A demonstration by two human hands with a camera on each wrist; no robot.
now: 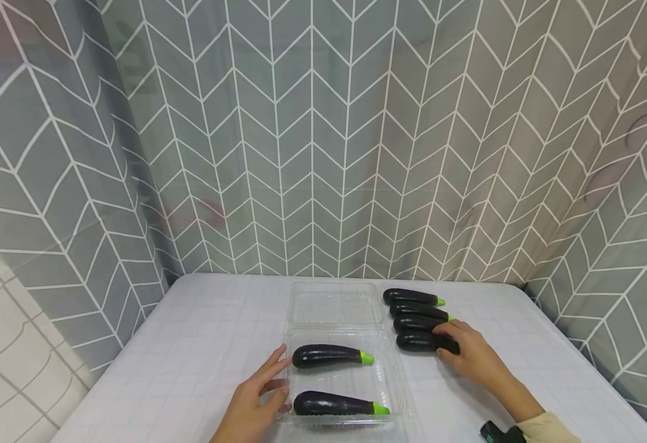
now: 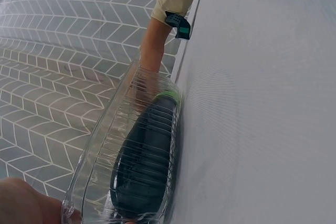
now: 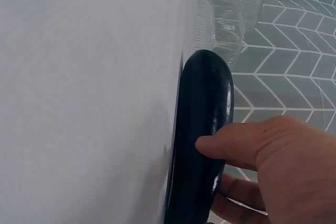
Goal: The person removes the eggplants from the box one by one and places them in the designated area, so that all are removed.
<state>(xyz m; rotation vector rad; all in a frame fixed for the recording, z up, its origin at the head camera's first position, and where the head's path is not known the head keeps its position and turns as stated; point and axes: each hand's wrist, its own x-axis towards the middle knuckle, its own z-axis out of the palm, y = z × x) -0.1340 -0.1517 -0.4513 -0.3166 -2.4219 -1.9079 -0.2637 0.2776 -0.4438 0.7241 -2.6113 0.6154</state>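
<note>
In the head view, two dark eggplants with green stem ends, a far eggplant (image 1: 325,356) and a near eggplant (image 1: 334,403), lie crosswise in a clear plastic clamshell box (image 1: 381,369). My left hand (image 1: 253,400) rests at the left rim of this box, fingers spread along it. To the right, my right hand (image 1: 475,354) pinches the nearest eggplant (image 1: 417,342) of a row on the table, near its stem end. The right wrist view shows the thumb on one side of that eggplant (image 3: 202,98) and the fingers on the other, with its lower end cut off by the frame.
Beyond the held one, several more eggplants (image 1: 412,296) lie side by side at the back right. The box's lid (image 1: 334,307) is folded back toward the wall. A white cloth covers the table (image 1: 207,344); patterned curtains (image 1: 323,154) hang around it.
</note>
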